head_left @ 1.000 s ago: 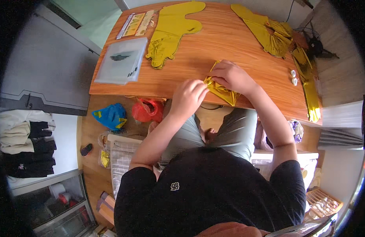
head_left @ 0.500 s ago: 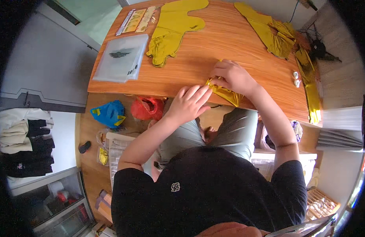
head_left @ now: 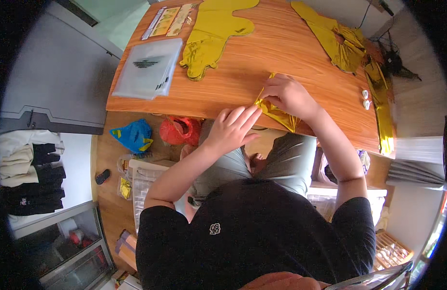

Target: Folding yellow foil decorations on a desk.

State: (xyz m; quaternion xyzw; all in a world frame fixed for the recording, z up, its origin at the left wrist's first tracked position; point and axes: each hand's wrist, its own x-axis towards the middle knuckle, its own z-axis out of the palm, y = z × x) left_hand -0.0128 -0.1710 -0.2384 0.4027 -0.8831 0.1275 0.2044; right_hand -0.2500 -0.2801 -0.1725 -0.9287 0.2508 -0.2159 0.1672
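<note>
A crumpled, flat gold foil balloon lies at the table's near edge, its lower tip reaching the edge. The fingers of my right hand are bent and pinched on its upper part; a thin gold strip shows above them, and my fingers hide the rest. Stretched out flat, the fingers of my left hand touch the foil's left corner with their tips, the thumb held apart. Farther off, a larger flat gold foil balloon with rounded lobes lies at the back, and another gold foil piece lies at the back right.
Clear plastic sleeves lie at the table's left, below a printed card. Two small white rolls and a long gold foil strip are near the right edge. Blue and red bags sit on the floor.
The whole view has shifted slightly. My right hand still pinches the foil, and a little more gold shows beside and above its fingers. My left hand stays at the foil's corner.
</note>
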